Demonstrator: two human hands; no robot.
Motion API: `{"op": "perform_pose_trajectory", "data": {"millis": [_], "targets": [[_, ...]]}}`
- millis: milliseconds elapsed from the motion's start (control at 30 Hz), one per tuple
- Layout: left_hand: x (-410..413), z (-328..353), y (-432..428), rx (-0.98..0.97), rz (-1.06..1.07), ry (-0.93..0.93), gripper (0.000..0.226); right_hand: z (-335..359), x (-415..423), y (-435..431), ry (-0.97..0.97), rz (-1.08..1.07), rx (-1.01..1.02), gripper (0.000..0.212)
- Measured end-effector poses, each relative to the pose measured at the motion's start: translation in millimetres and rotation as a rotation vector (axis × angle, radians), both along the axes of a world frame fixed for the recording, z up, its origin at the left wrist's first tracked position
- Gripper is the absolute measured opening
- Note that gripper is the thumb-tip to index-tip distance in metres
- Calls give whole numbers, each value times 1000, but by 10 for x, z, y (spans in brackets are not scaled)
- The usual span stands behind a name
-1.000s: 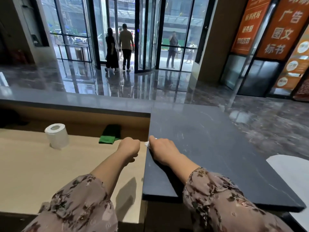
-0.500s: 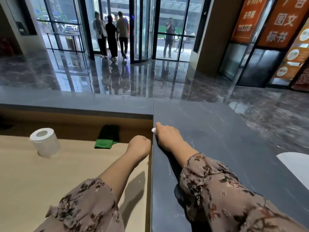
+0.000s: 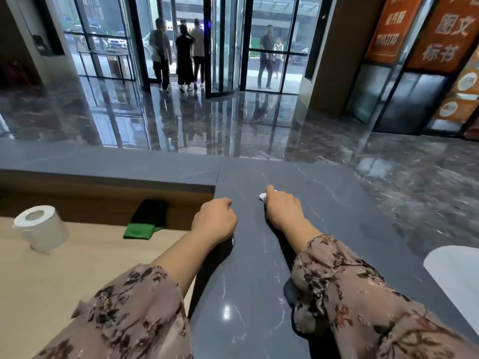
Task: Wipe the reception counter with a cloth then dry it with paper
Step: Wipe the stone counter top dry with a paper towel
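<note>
The dark grey stone reception counter runs forward and to the left. My right hand presses a small wad of white paper against its top; only a corner of the paper shows past my fingers. My left hand is curled into a loose fist with nothing in it and rests at the counter's left edge. A folded green cloth lies on the lower beige desk against the wooden riser. A roll of white paper stands upright at the desk's left.
A white rounded object shows beyond the counter's right edge. Past the counter lies a glossy dark lobby floor, with several people standing by the revolving glass doors. Orange signs hang at the right.
My right hand has slid the paper forward and to the right along the counter. My left hand has moved from over the beige desk onto the counter's left edge.
</note>
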State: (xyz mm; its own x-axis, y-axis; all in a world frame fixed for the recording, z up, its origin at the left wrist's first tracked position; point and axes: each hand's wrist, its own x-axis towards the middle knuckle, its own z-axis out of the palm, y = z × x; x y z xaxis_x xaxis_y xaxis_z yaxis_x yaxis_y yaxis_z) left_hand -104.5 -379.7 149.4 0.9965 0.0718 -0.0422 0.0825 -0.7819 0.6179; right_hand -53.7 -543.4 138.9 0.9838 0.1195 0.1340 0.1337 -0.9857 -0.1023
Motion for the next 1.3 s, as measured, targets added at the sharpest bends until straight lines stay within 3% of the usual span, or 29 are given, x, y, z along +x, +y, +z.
{"op": "perform_pose_trajectory", "data": {"millis": [100, 200, 367, 467, 600, 767, 900, 1000, 1200, 1300], "targets": [[31, 9, -173, 72, -61, 34, 16, 15, -34, -455, 15, -104, -9, 5], [36, 3, -306, 100, -99, 50, 33, 22, -103, -872, 20, -235, -25, 10], [48, -2, -454, 90, -147, 70, 32, 36, -285, -1046, 26, -355, 14, 20], [57, -25, -536, 68, -144, 81, 40, 30, -542, -766, 48, -241, 6, 23], [68, -35, -663, 79, -147, 76, 37, -16, -999, -374, 64, 90, -25, 13], [119, 11, -858, 81, -147, 60, 23, -19, -1067, -414, 47, 348, -112, 29], [172, 70, -1034, 48, -152, 53, 15, 37, -724, -673, 37, 337, -93, 13], [207, 63, -1184, 57, -198, 62, 13, 61, -405, -915, 32, 273, -89, 21], [269, 13, -1443, 134, -266, 122, 11, 61, 154, -1398, 14, 180, -96, 16], [287, 43, -1569, 216, -309, 197, 22, 48, 435, -1617, 16, 102, -101, 14]]}}
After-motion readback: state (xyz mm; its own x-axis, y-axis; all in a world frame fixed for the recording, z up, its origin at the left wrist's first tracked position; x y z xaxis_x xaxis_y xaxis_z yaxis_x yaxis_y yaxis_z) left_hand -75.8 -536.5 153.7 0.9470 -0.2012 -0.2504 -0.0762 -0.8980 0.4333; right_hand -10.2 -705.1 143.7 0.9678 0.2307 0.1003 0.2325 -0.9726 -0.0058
